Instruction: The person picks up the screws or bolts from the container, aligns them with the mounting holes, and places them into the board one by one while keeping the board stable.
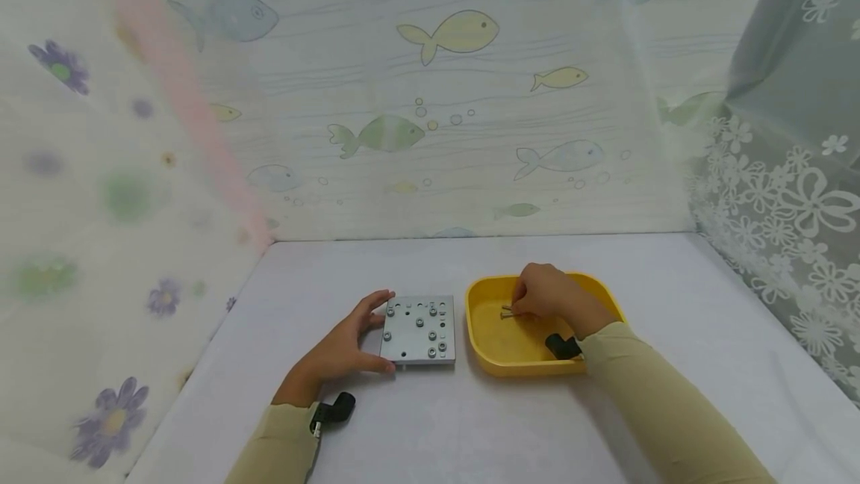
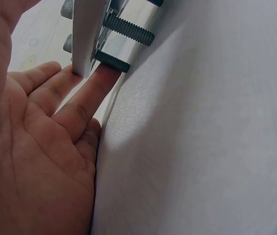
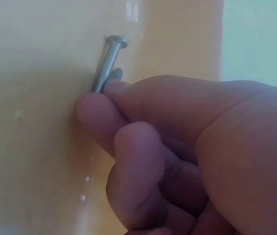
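**We find a slim silver metal screw (image 1: 506, 316) pinched inside a rounded yellow plastic tray (image 1: 531, 370)**

In the head view, we see the right hand (image 1: 547, 293) reaching into the tray, thumb and fingers drawn narrowly together. The screw juts left from its fingertips, with a second silver screw (image 1: 507, 308) just beside it. Left of the tray, near but apart, a square silver metal plate (image 1: 406, 338) with round holes is set on the white worktop (image 1: 416, 424); grey socket-head bolts (image 1: 419, 323) stand in it. The left hand (image 1: 346, 338), farther left of the tray, spans the plate's outer edge widely, thumb at the near corner and a fingertip at the far one, holding it. Behind the tray hangs a pale curtain (image 1: 336, 200) printed with fish.

In the left wrist view, we see dark threaded shanks (image 2: 128, 29) sticking out beneath the plate, one fingertip touching the lowest.

In the right wrist view, thumb and forefinger pinch the screw against the tray's yellow background, its flat head outward. Another grey tip shows behind it; we cannot tell whether that is gripped too.
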Tool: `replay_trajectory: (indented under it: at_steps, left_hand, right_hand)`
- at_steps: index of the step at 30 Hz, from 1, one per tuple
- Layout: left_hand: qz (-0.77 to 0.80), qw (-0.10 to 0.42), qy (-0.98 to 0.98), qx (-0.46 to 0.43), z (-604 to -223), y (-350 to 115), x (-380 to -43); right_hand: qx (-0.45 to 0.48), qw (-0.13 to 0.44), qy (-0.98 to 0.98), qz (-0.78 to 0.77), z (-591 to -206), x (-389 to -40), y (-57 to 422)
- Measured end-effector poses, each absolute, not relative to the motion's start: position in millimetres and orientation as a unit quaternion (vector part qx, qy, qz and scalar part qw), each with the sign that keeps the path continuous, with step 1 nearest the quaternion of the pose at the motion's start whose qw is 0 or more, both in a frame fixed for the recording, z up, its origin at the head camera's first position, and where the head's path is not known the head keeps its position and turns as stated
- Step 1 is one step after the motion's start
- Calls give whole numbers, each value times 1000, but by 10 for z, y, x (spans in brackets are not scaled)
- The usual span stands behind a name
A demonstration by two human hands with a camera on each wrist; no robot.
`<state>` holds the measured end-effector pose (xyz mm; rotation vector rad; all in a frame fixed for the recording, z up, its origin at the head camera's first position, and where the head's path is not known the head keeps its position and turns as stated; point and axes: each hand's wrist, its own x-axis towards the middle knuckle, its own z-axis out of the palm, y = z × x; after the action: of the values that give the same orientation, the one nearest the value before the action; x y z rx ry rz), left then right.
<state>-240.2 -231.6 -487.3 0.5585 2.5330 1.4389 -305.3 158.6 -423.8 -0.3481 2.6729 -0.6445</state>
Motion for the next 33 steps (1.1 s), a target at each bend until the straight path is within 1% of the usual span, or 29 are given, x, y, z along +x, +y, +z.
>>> replay_trajectory:
  at_steps: [10,15,22,33]
  left_hand:
    - [488,91,847,190,-4878,-2318,-2397]
    - [487,89,849,187,-4877,-2308,-2395]
    - [489,87,848,186,-4868,-2302,-2386]
    - [487,89,850,181,-4867,-2305,-2379]
  right_hand:
    - [-143,178,947,-228,-4200,-3045,1593]
    - [-162,164,940,-252,-4138,-3040,1598]
    - [-198,165,922,-290,-4030,-2996,1560]
    - [-218,136,894,-367,-3986,-2882,1422]
